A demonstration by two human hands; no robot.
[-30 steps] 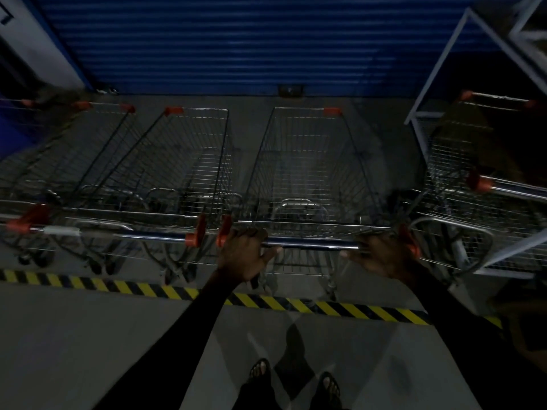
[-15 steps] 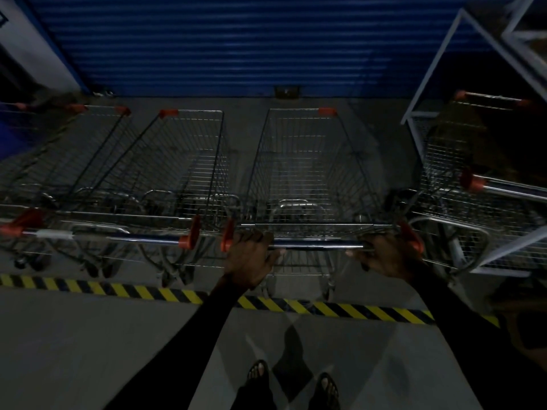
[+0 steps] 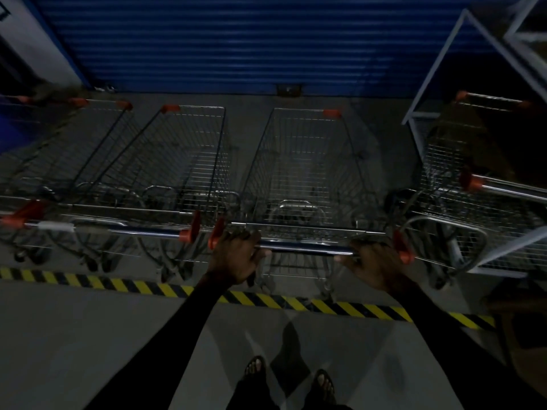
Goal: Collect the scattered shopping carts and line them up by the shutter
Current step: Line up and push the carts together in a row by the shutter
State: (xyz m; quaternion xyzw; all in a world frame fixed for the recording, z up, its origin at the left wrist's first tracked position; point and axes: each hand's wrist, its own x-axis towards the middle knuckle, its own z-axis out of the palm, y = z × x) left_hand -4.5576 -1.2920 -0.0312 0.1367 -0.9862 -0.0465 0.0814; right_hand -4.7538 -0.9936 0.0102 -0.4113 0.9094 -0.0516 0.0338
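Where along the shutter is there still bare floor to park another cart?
One bare strip lies between the held cart and the cart under the white frame, running up to the blue shutter. A narrower gap lies between the held cart and the neighbouring cart on its left. Further left the carts stand packed together.

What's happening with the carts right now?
A person grips the handle bar of one shopping cart with the left hand and right hand, its nose toward the blue shutter. It stands beside the parked carts on its left, its handle roughly level with theirs.
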